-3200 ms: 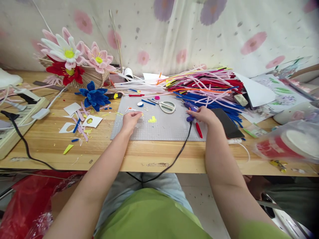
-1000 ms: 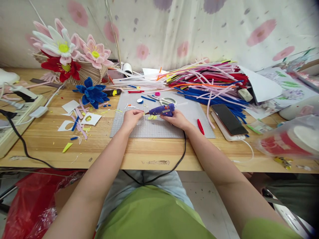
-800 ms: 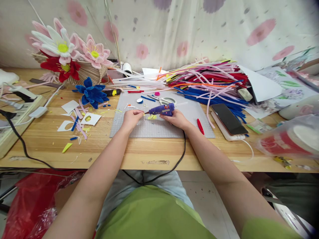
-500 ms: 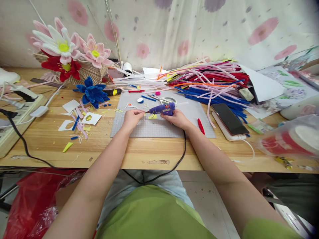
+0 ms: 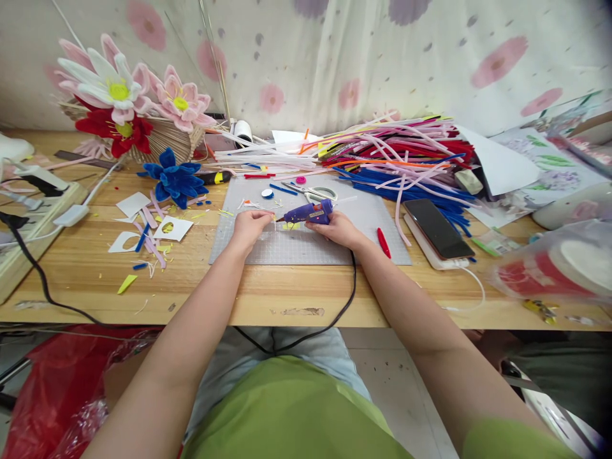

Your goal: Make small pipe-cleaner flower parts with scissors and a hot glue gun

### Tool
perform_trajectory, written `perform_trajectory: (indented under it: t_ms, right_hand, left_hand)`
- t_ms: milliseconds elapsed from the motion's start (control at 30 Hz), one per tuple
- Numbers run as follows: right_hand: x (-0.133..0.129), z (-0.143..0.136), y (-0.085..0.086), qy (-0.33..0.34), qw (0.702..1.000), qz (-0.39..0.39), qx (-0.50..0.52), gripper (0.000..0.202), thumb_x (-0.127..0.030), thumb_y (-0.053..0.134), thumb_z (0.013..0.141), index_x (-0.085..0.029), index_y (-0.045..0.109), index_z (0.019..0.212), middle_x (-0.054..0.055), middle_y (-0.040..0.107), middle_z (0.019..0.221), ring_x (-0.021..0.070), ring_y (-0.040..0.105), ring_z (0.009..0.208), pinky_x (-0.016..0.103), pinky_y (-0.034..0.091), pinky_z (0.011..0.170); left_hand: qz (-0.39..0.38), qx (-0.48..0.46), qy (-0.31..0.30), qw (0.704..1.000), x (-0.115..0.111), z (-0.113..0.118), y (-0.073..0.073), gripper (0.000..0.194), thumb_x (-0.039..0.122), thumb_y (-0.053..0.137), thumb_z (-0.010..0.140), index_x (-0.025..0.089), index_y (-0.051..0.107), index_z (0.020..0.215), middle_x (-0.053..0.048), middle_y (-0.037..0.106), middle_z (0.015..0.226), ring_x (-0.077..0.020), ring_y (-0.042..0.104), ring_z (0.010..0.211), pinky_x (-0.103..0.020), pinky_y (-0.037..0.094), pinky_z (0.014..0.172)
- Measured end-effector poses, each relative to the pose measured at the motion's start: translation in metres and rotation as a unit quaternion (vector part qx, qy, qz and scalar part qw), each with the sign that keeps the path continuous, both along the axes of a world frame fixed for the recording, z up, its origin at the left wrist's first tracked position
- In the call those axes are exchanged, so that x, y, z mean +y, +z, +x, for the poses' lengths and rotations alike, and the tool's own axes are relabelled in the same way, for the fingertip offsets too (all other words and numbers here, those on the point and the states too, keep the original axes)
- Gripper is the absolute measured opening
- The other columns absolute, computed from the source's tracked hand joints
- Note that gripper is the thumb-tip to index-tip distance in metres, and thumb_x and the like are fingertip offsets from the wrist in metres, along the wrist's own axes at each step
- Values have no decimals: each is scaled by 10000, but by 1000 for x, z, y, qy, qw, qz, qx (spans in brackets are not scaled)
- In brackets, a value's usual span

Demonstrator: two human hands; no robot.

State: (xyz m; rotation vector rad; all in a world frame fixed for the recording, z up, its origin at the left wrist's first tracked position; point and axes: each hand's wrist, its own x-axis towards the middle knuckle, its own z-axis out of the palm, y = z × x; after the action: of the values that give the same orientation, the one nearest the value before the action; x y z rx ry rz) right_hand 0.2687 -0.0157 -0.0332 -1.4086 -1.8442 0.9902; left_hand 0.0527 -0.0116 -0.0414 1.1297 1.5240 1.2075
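Note:
My right hand [image 5: 335, 228] is wrapped round the handle of a purple hot glue gun [image 5: 308, 213], whose nozzle points left. A pale glue stick [image 5: 345, 200] pokes out of its back end. Close to the nozzle, the fingertips of my left hand [image 5: 252, 229] pinch a small, thin white piece [image 5: 274, 224] with a bit of yellow at its top; its exact kind is too small to tell. Beneath the glue gun, a yellow piece [image 5: 292, 225] lies on the grey cutting mat [image 5: 306, 252]. Scissors [image 5: 315, 192] rest behind the gun.
Fuzzy pipe cleaners [image 5: 411, 166] pile up at the back. A blue fuzzy flower [image 5: 173, 177] and cut paper squares [image 5: 173, 228] lie left. A phone [image 5: 437, 228] sits right, near a bagged cup [image 5: 549, 268]. The glue gun's black cord [image 5: 347, 306] loops over the table's front edge.
The whole view has shifted slightly to the left. Both hands keep their grips, with the glue gun's nozzle still close to the small piece in my left fingers.

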Motion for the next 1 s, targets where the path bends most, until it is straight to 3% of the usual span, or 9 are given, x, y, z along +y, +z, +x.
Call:
perform_trajectory:
  t_ms: [233,700,1000]
  right_hand:
    - [-1,1,4,-22,999,-36,-5,334,-528,632,681,-205,554,646,-26,454,455,117,425,459,274,360,497]
    - [0,-1,4,-24,1000,5,-12,309,-506,633,676,-203,576,674,-5,502,534,154,501,599,288,409,583]
    - [0,1,5,-32,998,-40,-44,347,-531,658,636,-199,560,652,-23,487,498,119,460,491,265,369,500]
  left_hand:
    - [-4,2,-4,1000,-1,1,1,77,221,676,551,184,712,608,-27,704,725,-180,606,791,-282,431,775]
    - [8,2,-13,1000,-2,2,2,52,212,664,552,181,701,571,-38,708,754,-185,607,798,-291,434,789]
    - [11,-12,-4,1000,-2,0,2,108,261,698,524,178,701,593,-33,711,751,-195,615,831,-294,445,796]
